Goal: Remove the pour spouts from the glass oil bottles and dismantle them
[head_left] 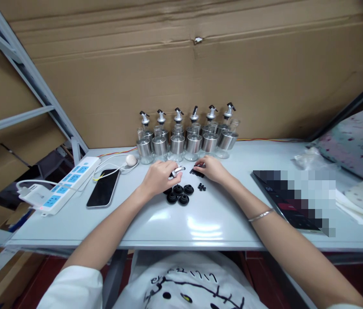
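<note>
On the shiny pale grey table, a bunch of round, black, rubbery-looking stoppers lies closest to me. I see at least five, and one is partly hidden by my left hand. They are all loose, so I think they are left to do. Just right of the stoppers is a little heap of tiny black bits, loose too. Past the stoppers stand six clear glass bottles with silver metal bands. Their tops are bare, so they look not done to me. Behind those, farthest from the stoppers, six more bottles wear silver-and-black pouring tops, and I would call them done.

My arms reach in from both sides of the stoppers, with a thin silver bangle on the right one. My left hand is just past the stoppers, a bit to the left, with its back up. Its thumb and fingers pinch a small shiny silver spout. My right hand is past the stoppers and to the right, fingers bent down at some small black pieces. I can't tell if I pinch one.
</note>
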A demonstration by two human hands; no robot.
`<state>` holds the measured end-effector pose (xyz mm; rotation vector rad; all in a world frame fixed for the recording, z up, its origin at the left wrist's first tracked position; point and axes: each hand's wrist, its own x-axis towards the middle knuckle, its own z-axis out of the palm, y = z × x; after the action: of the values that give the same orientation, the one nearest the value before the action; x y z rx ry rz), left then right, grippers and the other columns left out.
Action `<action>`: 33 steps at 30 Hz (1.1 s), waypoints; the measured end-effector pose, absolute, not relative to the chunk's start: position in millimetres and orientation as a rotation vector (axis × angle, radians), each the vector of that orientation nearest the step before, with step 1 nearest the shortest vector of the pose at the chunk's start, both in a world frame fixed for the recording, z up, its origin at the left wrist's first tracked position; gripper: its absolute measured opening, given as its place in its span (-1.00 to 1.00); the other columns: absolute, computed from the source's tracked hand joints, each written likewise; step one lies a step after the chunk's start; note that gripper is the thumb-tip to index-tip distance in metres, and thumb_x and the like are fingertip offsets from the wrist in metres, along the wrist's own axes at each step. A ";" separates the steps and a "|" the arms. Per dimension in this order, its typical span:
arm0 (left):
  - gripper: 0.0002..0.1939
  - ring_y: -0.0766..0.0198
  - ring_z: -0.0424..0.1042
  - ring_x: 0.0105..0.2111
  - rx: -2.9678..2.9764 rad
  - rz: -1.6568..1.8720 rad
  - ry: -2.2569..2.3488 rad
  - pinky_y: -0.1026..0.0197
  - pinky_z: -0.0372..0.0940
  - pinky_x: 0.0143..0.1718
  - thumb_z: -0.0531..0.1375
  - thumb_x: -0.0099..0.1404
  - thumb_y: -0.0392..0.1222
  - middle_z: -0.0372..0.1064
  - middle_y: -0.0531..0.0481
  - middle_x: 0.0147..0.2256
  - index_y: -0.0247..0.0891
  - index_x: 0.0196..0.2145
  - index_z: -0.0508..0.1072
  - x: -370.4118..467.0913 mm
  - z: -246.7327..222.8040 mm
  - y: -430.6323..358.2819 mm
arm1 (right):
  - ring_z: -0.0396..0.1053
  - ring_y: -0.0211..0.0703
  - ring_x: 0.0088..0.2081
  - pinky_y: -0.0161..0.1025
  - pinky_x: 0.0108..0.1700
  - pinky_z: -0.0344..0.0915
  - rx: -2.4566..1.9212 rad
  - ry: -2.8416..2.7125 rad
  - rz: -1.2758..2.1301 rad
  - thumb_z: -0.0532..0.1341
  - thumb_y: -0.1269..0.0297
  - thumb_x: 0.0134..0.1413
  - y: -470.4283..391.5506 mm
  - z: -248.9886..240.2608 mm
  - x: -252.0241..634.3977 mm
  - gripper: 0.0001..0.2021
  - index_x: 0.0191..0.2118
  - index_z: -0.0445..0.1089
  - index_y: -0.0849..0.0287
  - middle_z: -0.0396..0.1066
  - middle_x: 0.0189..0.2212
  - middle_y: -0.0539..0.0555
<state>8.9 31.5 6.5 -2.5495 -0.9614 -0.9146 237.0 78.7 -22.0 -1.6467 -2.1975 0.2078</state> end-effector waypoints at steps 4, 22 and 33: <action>-0.87 0.28 0.37 -0.47 -2.585 -0.869 -0.960 0.23 0.17 -0.38 0.09 0.27 -0.17 0.41 0.02 -0.44 -0.26 -0.37 0.34 9.0 6.2 31.1 | 0.36 -0.14 -0.30 -0.30 -0.22 0.22 -1.567 -2.256 0.234 0.21 0.28 0.08 81.4 -24.8 232.3 -0.83 -0.28 0.50 0.25 0.43 -0.32 0.15; -0.87 0.28 0.38 -0.47 -2.587 -0.829 -0.963 0.23 0.18 -0.38 0.10 0.26 -0.16 0.42 0.03 -0.44 -0.26 -0.38 0.35 8.7 6.0 31.4 | 0.37 -0.16 -0.31 -0.30 -0.24 0.22 -1.691 -2.222 0.297 0.22 0.26 0.06 79.2 -15.3 242.2 -0.79 -0.22 0.49 0.24 0.46 -0.30 0.13; -0.85 0.29 0.36 -0.47 -2.608 -0.775 -0.970 0.24 0.16 -0.38 0.08 0.28 -0.16 0.39 0.03 -0.46 -0.27 -0.40 0.34 9.2 8.3 31.0 | 0.29 -0.25 -0.46 -0.33 -0.41 0.18 -1.913 -2.175 0.604 0.31 0.32 -0.06 74.0 1.0 257.6 -0.70 -0.14 0.44 0.26 0.37 -0.48 0.00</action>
<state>9.2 31.0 8.3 -2.6082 -0.9702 -0.7754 257.6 74.0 1.0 -1.9127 -2.1747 0.6042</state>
